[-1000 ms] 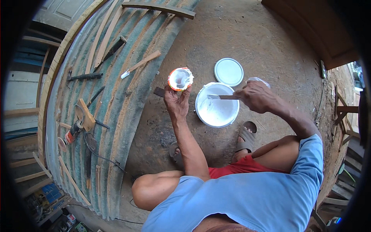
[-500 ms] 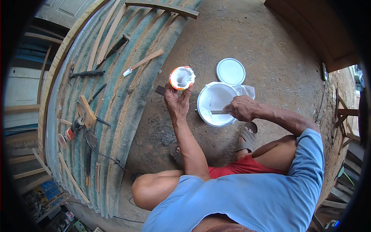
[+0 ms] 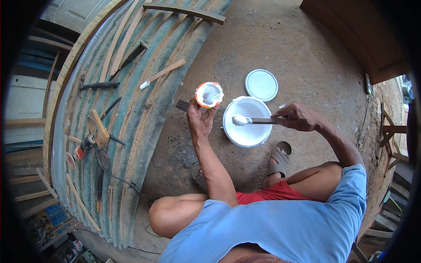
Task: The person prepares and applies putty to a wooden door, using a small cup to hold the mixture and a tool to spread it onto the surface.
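Note:
My left hand (image 3: 200, 122) holds a small orange-rimmed cup (image 3: 208, 94) with white paste inside, lifted above the dirt floor. My right hand (image 3: 298, 116) grips a flat scraper (image 3: 256, 120) by its handle. The scraper's tip carries a lump of white paste and hangs over the open white bucket (image 3: 247, 136). The bucket's round white lid (image 3: 261, 84) lies on the ground just behind it. A dark flat piece (image 3: 183, 105) lies beside my left hand.
A curved green wooden hull (image 3: 131, 109) fills the left, with a wooden stick (image 3: 163, 73), a hammer (image 3: 98, 86), a chisel (image 3: 130, 54), a wooden block (image 3: 99, 128) and a power tool with cord (image 3: 83, 149) on it. My sandalled foot (image 3: 279, 158) rests near the bucket.
My right hand dipped the scraper into the bucket and has lifted it out with a lump of white paste on the tip, moving toward the cup. The left hand keeps the cup still.

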`<state>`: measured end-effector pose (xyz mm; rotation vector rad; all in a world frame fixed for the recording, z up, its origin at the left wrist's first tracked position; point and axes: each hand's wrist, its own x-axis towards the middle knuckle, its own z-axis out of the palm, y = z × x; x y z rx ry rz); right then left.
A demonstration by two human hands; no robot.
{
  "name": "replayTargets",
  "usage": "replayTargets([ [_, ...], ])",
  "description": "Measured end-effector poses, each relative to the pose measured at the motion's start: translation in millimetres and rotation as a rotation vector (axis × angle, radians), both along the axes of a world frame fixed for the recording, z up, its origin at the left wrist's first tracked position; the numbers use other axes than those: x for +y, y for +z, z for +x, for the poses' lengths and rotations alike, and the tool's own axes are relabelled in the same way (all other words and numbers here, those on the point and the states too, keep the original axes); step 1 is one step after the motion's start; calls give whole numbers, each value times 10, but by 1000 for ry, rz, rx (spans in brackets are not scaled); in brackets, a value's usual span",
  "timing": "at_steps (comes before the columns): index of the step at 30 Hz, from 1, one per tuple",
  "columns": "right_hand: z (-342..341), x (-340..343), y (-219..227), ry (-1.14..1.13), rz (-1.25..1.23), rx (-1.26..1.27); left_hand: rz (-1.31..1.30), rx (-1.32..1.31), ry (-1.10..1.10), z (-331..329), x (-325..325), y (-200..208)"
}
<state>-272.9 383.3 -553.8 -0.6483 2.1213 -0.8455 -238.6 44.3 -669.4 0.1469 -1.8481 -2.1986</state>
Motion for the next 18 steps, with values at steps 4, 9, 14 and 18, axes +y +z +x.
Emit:
replayTargets([
  [4,-47,89,435,-3,-44,173,-103,13,-85,-7,-27,-96],
  [9,-83,46,838,15,-56,300,-220,-79,-122,-15,48,9],
  [14,-103,-66,764,57,-12,507,-407,-100,-154,-25,154,88],
  [18,-83,-268,716,143,140,699,-402,-146,-182,-27,209,119],
])
